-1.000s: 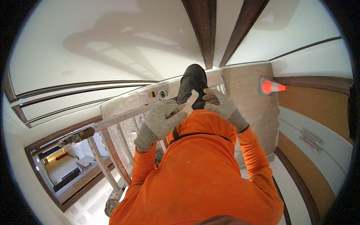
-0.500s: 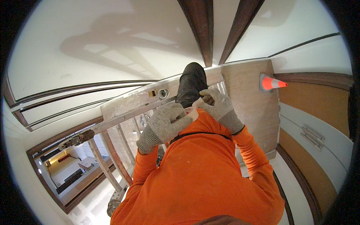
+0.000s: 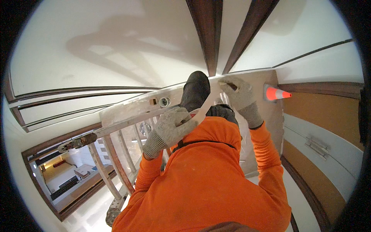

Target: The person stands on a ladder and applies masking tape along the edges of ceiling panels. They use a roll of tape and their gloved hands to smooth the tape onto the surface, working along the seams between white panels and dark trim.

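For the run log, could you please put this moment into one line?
left hand: gripping white strip | right hand: pinching strip's far end | below: ladder | nearby: orange cone

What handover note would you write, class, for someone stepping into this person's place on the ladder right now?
Left hand: gloved, fingers closed on the lower end of the pale strip.
Right hand: gloved, pinching the strip's upper end.
Strip: stretched straight between the hands, above the top of the ladder; a small round thing sits on that top.
Done: strip pulled out.
Left: it is stuck to nothing that shows.
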